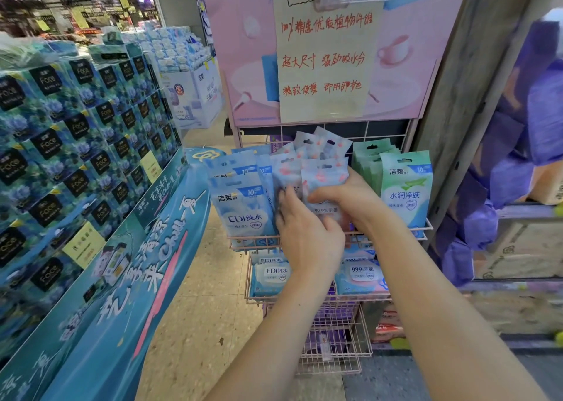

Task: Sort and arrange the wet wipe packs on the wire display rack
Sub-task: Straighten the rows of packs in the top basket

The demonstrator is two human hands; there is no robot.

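A pink wire display rack (423,228) holds small wet wipe packs in its top basket. Blue packs (243,208) stand at the left, pink-and-white packs (316,153) in the middle, green packs (406,190) at the right. My right hand (350,199) grips the front pink pack (324,178) from its right side. My left hand (304,233) is in front of the pink packs, its fingers touching their lower left part. A lower basket (253,297) holds larger flat packs, blue at the left and pink at the right.
A teal stand (122,278) stacked with dark blue tissue boxes runs along the left. A pink poster with a handwritten paper sign (323,56) stands above the rack. Purple packs (524,156) and a cardboard box fill shelves at the right. Tiled floor lies between.
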